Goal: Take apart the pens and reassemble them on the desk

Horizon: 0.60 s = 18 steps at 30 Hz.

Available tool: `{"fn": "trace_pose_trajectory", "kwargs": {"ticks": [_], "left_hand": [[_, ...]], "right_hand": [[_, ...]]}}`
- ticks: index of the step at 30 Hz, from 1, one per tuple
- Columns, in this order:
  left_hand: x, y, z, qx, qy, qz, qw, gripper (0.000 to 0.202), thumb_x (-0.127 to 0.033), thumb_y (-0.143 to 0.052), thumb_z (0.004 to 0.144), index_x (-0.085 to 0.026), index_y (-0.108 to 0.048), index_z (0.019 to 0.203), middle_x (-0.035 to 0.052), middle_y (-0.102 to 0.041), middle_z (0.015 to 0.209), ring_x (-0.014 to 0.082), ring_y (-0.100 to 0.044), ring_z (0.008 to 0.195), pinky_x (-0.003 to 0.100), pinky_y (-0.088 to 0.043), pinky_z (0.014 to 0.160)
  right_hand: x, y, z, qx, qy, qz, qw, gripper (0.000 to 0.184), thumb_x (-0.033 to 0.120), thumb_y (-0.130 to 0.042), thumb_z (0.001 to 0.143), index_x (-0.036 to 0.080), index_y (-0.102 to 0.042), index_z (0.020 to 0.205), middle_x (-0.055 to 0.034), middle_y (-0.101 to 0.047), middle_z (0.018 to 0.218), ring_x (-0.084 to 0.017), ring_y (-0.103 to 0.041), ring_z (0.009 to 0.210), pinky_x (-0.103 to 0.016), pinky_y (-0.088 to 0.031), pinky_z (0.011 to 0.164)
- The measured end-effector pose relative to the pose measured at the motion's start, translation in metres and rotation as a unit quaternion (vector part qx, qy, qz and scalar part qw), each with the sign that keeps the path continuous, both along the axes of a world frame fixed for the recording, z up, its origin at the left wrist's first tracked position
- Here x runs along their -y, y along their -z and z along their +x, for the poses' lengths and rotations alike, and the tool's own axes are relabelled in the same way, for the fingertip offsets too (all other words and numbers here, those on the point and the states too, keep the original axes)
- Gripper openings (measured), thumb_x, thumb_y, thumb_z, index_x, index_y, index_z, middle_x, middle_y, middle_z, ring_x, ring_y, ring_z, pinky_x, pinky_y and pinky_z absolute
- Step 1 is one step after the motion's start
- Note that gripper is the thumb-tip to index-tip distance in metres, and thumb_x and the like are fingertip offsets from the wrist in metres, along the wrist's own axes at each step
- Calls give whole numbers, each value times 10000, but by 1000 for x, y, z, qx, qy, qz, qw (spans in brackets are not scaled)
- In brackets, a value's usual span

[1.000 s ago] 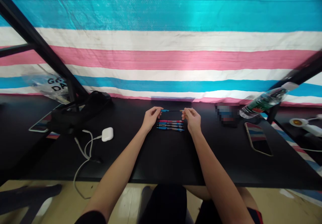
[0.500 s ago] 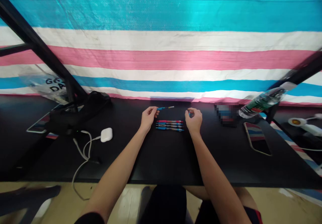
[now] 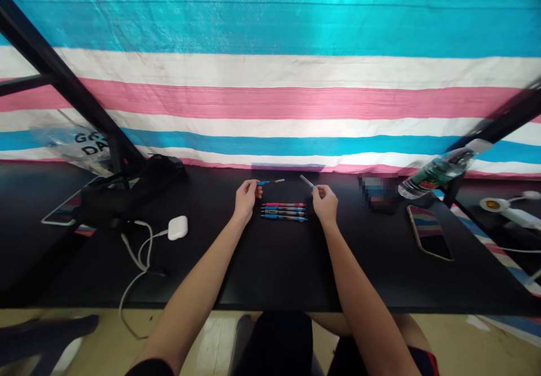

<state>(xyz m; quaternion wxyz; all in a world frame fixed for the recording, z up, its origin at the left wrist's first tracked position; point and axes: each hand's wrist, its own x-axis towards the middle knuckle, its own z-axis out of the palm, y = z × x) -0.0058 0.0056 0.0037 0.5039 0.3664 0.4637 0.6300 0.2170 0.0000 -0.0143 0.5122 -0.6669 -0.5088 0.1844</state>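
Observation:
My left hand [image 3: 245, 200] pinches a slim blue pen [image 3: 270, 182] by its blue end, the tip pointing right. My right hand [image 3: 325, 204] holds a thin clear-and-blue pen piece [image 3: 307, 181], tilted up and to the left. The two pieces are apart, with a gap between them. Just below and between my hands, several pens [image 3: 283, 211] lie side by side on the black table [image 3: 270, 263], one with a pink barrel. Neither hand touches that row.
A white earbud case [image 3: 177, 228] with a white cable [image 3: 137, 252] lies left of my arms, behind it a black bag [image 3: 127, 193]. A phone [image 3: 429, 232], a pixelated object [image 3: 378, 193] and a fallen water bottle [image 3: 435, 173] lie to the right. A striped tarp [image 3: 270, 102] hangs behind the table.
One second ago my hands held one long piece between them at both ends. They have since drawn apart, and each now holds its own piece, with the right piece in plain view.

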Motion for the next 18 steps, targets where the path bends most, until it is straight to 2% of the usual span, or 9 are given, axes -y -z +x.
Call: {"fn": "trace_pose_trajectory", "kwargs": {"ticks": [2,5,18], "left_hand": [[0,0,-1,20,1,0,1000,153,-282,-584,807,-130,-602,815,6,-560,654,88,-528,583,211,-414,527],[0,0,-2,27,1,2,1000,157,-294,-589,812,-137,-594,812,3,-557,654,87,-531,583,210,-419,529],[1,1,2,-58,21,19,998,209,-347,-611,797,-139,-614,798,10,-570,645,95,-529,569,216,-414,516]], "right_hand": [[-3,0,-4,-124,-63,29,990,281,429,-512,781,174,-613,845,-54,-640,701,-198,-595,688,-333,-457,682],[-4,-1,-11,-199,-101,34,974,315,462,-584,732,172,-639,844,-38,-640,684,-178,-594,666,-314,-461,652],[1,-6,-16,-200,-168,39,964,285,443,-632,734,187,-679,850,-31,-652,694,-174,-594,684,-330,-478,689]]}}
